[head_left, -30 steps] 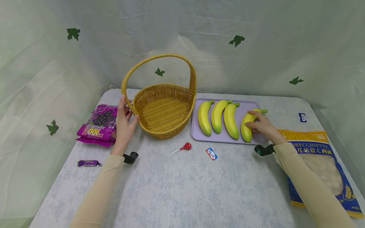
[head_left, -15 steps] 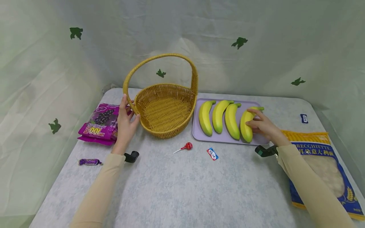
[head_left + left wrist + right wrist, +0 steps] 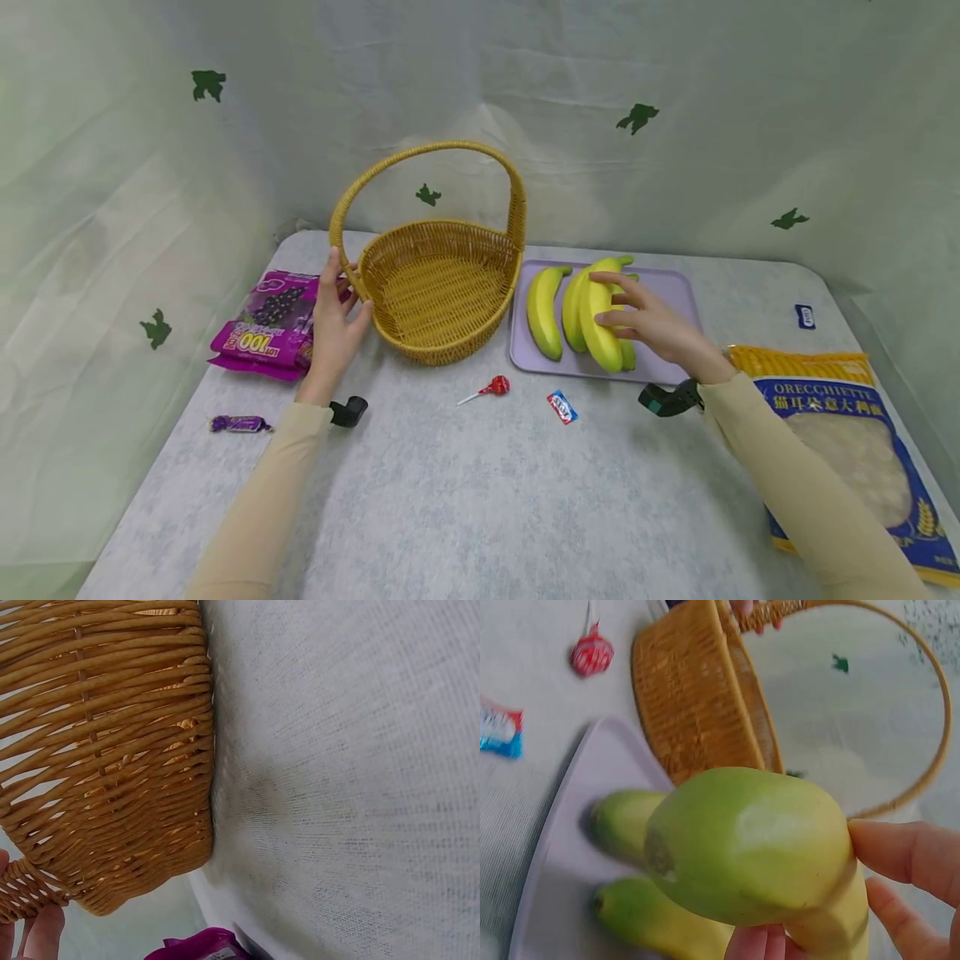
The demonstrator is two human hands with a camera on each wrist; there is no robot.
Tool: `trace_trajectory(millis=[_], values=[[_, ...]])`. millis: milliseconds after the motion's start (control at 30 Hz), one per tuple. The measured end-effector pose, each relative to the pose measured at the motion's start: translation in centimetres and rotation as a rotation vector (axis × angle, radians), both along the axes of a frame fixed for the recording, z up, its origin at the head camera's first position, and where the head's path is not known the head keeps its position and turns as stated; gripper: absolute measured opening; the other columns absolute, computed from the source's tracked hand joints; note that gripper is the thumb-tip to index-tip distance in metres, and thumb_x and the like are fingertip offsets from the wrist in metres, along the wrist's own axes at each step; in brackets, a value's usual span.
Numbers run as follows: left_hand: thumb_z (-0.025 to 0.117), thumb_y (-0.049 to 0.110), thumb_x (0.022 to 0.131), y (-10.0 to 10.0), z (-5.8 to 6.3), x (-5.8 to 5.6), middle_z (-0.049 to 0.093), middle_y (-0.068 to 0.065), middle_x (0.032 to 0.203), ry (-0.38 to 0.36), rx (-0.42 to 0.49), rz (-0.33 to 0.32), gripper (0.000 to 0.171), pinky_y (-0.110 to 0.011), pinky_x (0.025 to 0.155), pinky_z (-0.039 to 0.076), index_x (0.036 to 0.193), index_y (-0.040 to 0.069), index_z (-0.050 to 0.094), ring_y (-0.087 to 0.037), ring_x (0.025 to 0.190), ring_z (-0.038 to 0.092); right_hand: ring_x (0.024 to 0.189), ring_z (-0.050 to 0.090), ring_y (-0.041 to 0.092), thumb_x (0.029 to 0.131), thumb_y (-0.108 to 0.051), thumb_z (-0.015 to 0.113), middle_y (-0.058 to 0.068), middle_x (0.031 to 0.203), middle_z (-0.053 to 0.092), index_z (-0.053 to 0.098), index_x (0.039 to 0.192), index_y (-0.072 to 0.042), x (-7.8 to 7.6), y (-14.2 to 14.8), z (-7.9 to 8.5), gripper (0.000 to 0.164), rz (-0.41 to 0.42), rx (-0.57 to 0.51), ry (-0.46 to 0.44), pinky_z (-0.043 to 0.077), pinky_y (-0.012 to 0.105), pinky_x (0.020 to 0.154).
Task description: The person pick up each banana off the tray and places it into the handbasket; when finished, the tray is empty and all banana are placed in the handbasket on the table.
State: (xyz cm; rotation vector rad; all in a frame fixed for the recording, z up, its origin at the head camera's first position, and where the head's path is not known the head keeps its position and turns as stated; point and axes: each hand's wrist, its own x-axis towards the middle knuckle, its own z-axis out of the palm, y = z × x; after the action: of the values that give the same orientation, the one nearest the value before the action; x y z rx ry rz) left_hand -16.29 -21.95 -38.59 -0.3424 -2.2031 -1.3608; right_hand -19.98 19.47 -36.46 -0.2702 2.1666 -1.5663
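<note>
The banana [image 3: 757,844] is in my right hand [image 3: 660,321], my fingers drawn in across its body; it appears raised over the lilac tray [image 3: 671,287], though I cannot tell how high. Its stem points to about 1 o'clock, its tip towards 6; I'd judge that pinching it near the middle keeps it balanced. Beneath my grip it overlaps the middle banana [image 3: 570,312] and mostly hides the rightmost banana [image 3: 628,357], while the leftmost banana [image 3: 545,312] lies apart at 9 o'clock. Past that, also near 9, stands the wicker basket [image 3: 431,354], close against the tray's side, its rim and arched handle [image 3: 450,145] rising as the main obstacles on that side. My left hand [image 3: 337,321] is closed round the handle's foot at the basket's 9 o'clock, probably to steady it. From the banana, a lollipop [image 3: 499,385] lies at 8 o'clock, a red-and-blue candy [image 3: 562,407] at 7, a small dark-blue packet [image 3: 806,317] at 3 and the pasta bag [image 3: 832,437], partly under my forearm, at 4. Beyond my left hand is a purple grape bag [image 3: 270,325], with a purple candy [image 3: 238,424] at its 7 o'clock.
</note>
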Motion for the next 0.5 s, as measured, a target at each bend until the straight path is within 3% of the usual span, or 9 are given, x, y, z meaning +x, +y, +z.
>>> trace_trajectory(millis=[67, 300, 500], values=[[0.052, -0.022, 0.086, -0.1, -0.3, -0.2, 0.033, -0.031, 0.138, 0.007, 0.007, -0.005, 0.085, -0.061, 0.101, 0.036, 0.152, 0.017, 0.016, -0.05, 0.123, 0.04, 0.13, 0.031, 0.035, 0.094, -0.016, 0.06, 0.016, 0.15, 0.022, 0.029, 0.15, -0.021, -0.1, -1.2, 0.4, 0.064, 0.04, 0.011, 0.008, 0.037, 0.054, 0.104], [0.056, -0.016, 0.087, -1.5, -2.8, -1.9, 0.035, -0.021, 0.141, -0.001, 0.012, 0.009, 0.088, -0.053, 0.102, 0.04, 0.153, 0.027, 0.017, -0.039, 0.125, 0.043, 0.133, 0.024, 0.026, 0.092, -0.02, 0.063, 0.008, 0.15, 0.021, 0.036, 0.147, -0.028, -0.5, -5.9, 1.5, 0.062, 0.172, 0.003, 0.025, 0.041, 0.05, 0.101], [0.057, -0.016, 0.087, -1.7, -2.8, -1.9, 0.035, -0.019, 0.142, 0.0, -0.006, 0.016, 0.09, -0.051, 0.102, 0.04, 0.153, 0.03, 0.016, -0.037, 0.126, 0.043, 0.123, 0.038, 0.025, 0.091, -0.02, 0.063, 0.009, 0.141, 0.032, 0.04, 0.145, -0.031, -1.3, -9.9, 1.7, 0.06, 0.254, -0.036, 0.067, 0.044, 0.05, 0.097]])
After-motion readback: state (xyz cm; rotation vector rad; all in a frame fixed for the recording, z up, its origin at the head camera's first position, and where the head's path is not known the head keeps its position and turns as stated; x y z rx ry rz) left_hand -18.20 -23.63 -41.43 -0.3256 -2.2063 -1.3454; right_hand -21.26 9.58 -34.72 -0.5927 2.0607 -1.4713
